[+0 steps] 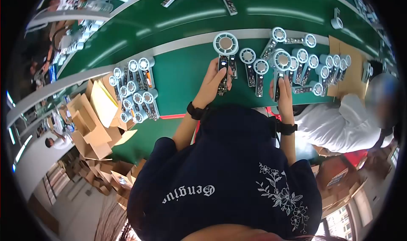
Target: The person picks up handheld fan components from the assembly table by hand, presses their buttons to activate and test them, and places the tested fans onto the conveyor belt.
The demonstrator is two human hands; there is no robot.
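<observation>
My left hand [210, 83] is closed around the handle of a light-blue handheld fan [225, 43], its round head pointing away from me. The handle's circuit board faces up, with a small lit spot on it, and my thumb lies on the board. In my right hand [285, 96] is a second handheld fan [280, 59], also with a bare board and a lit spot; the thumb rests on its handle. Between the two hands lie more open-handled fans [260, 67] on the green table [178, 80].
Several fans [313, 62] crowd the table's right side beside a cardboard sheet [339, 82]. Another group [132, 86] stands at the left, near open cardboard boxes [91, 120]. Beyond a pale rail [182, 44] runs a green conveyor [190, 18] carrying fans. A person in white [339, 124] sits at right.
</observation>
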